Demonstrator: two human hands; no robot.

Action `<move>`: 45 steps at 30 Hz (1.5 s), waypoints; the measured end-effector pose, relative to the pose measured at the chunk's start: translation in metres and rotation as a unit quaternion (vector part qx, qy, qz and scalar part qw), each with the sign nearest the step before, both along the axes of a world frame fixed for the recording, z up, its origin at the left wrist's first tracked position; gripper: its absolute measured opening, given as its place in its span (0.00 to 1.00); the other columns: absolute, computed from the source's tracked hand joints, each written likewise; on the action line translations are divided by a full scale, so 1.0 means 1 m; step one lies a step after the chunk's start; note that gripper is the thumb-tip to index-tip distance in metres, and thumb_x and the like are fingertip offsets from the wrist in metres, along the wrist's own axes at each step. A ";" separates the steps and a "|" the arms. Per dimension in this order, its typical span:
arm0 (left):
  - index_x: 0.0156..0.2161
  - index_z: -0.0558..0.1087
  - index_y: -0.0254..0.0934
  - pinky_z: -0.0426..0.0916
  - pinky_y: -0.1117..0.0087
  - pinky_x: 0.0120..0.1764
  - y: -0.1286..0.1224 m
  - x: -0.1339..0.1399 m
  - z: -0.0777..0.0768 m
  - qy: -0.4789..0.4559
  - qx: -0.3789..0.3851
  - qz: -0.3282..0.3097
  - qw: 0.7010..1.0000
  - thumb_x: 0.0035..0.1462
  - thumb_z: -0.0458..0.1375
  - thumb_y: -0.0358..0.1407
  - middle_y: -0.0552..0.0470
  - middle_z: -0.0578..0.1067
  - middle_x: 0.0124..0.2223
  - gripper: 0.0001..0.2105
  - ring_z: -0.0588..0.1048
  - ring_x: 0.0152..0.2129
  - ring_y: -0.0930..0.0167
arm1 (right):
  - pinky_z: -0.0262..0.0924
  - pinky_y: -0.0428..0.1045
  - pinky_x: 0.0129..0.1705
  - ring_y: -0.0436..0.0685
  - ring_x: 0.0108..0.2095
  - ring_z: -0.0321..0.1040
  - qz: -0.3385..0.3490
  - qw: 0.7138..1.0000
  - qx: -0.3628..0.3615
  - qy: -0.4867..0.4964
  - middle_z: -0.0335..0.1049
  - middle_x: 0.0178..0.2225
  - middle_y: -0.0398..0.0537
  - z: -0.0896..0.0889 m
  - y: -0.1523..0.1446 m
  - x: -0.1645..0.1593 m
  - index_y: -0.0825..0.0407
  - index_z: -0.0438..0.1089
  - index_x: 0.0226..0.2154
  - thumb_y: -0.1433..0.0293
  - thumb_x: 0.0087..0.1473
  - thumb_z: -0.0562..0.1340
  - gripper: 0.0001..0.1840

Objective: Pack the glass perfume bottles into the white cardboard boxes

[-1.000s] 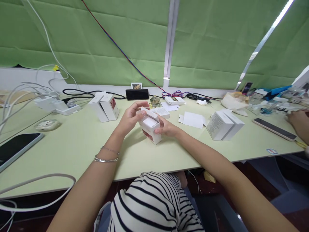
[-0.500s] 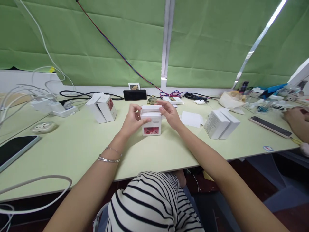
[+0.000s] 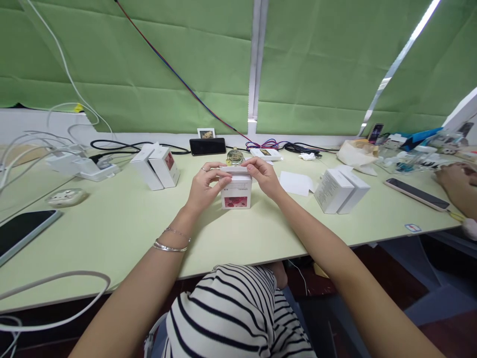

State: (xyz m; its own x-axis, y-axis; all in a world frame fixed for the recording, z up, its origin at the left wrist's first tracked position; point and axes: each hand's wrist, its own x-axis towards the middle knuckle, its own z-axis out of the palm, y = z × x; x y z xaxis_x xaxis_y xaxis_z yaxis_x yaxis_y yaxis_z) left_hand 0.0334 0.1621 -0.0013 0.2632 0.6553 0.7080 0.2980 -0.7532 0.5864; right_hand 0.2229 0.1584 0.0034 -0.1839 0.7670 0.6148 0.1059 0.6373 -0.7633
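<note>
A small white carton [image 3: 237, 191] with a red floral picture stands upright on the table in front of me. Its top flap [image 3: 234, 170] is tilted partly down over the opening. My left hand [image 3: 207, 186] grips the carton's upper left side, thumb on the front face and fingers along the flap. The fingertips of my right hand [image 3: 264, 176] pinch the flap at its right end. Right behind the carton sits a round glass bottle [image 3: 234, 156], its lower part hidden by the carton.
Pairs of white cartons stand left [image 3: 164, 166] and right [image 3: 342, 190]. A white paper sheet [image 3: 295, 183] lies right of the centre. Phones, a power strip [image 3: 95, 169] and cables line the table. Another person's hand [image 3: 458, 184] rests at the far right.
The carton's top flap has come down from a raised position. The carton has shifted slightly right, and my right fingers have lowered with the flap. More of the glass bottle shows behind it.
</note>
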 end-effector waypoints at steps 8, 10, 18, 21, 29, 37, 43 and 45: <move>0.34 0.63 0.38 0.69 0.71 0.35 0.003 0.000 -0.002 -0.063 0.025 0.060 0.996 0.50 0.58 0.44 0.52 0.68 0.36 0.12 0.70 0.34 0.72 | 0.57 0.49 0.41 0.53 0.37 0.63 -0.010 1.000 0.008 -0.022 0.67 0.34 0.45 0.000 -0.002 0.001 0.52 0.66 0.33 0.53 0.55 0.50 0.21; 0.33 0.64 0.38 0.68 0.71 0.35 0.001 0.000 0.000 -0.052 0.047 0.096 0.993 0.52 0.56 0.44 0.52 0.68 0.34 0.11 0.69 0.31 0.73 | 0.57 0.49 0.41 0.52 0.37 0.63 -0.014 0.999 0.013 -0.029 0.67 0.34 0.45 0.000 -0.002 0.001 0.52 0.66 0.33 0.53 0.55 0.49 0.21; 0.36 0.65 0.38 0.64 0.74 0.27 -0.002 0.000 0.004 -0.102 0.006 0.056 0.993 0.52 0.57 0.43 0.56 0.68 0.27 0.12 0.69 0.23 0.75 | 0.57 0.48 0.40 0.53 0.37 0.63 -0.001 0.999 0.019 -0.051 0.68 0.34 0.45 0.000 -0.005 0.000 0.52 0.67 0.33 0.53 0.56 0.49 0.21; 0.36 0.64 0.38 0.63 0.74 0.25 -0.002 -0.001 0.006 -0.104 -0.003 0.034 0.994 0.50 0.57 0.43 0.57 0.67 0.24 0.12 0.69 0.22 0.75 | 0.57 0.49 0.43 0.53 0.38 0.64 0.003 0.998 0.027 -0.059 0.68 0.35 0.46 -0.002 -0.004 0.000 0.52 0.66 0.34 0.54 0.56 0.48 0.21; 0.35 0.65 0.38 0.62 0.74 0.24 -0.004 -0.004 0.009 -0.094 -0.003 0.016 0.995 0.46 0.60 0.38 0.59 0.66 0.21 0.11 0.66 0.18 0.77 | 0.56 0.51 0.46 0.55 0.42 0.64 0.013 0.995 0.052 -0.079 0.68 0.37 0.47 -0.003 -0.004 0.001 0.52 0.65 0.34 0.54 0.55 0.50 0.20; 0.33 0.71 0.37 0.65 0.73 0.27 -0.004 -0.006 0.007 -0.057 0.052 0.050 0.996 0.47 0.60 0.36 0.56 0.68 0.23 0.07 0.67 0.21 0.76 | 0.57 0.50 0.44 0.55 0.41 0.64 -0.022 0.989 0.080 -0.124 0.68 0.38 0.47 0.000 -0.007 0.001 0.51 0.65 0.35 0.53 0.57 0.47 0.22; 0.32 0.75 0.37 0.65 0.73 0.27 -0.005 -0.010 0.007 -0.012 0.069 0.073 0.995 0.47 0.60 0.37 0.54 0.73 0.24 0.06 0.69 0.21 0.75 | 0.58 0.50 0.44 0.55 0.41 0.64 -0.004 0.988 0.097 -0.119 0.68 0.37 0.47 -0.001 -0.006 0.002 0.52 0.66 0.34 0.56 0.57 0.48 0.19; 0.32 0.75 0.36 0.66 0.74 0.27 -0.004 -0.010 0.007 -0.021 0.065 0.069 0.995 0.47 0.60 0.36 0.54 0.74 0.25 0.06 0.69 0.21 0.75 | 0.58 0.50 0.43 0.54 0.41 0.65 -0.002 0.988 0.100 -0.118 0.68 0.37 0.48 -0.002 -0.006 0.003 0.52 0.66 0.34 0.56 0.57 0.48 0.19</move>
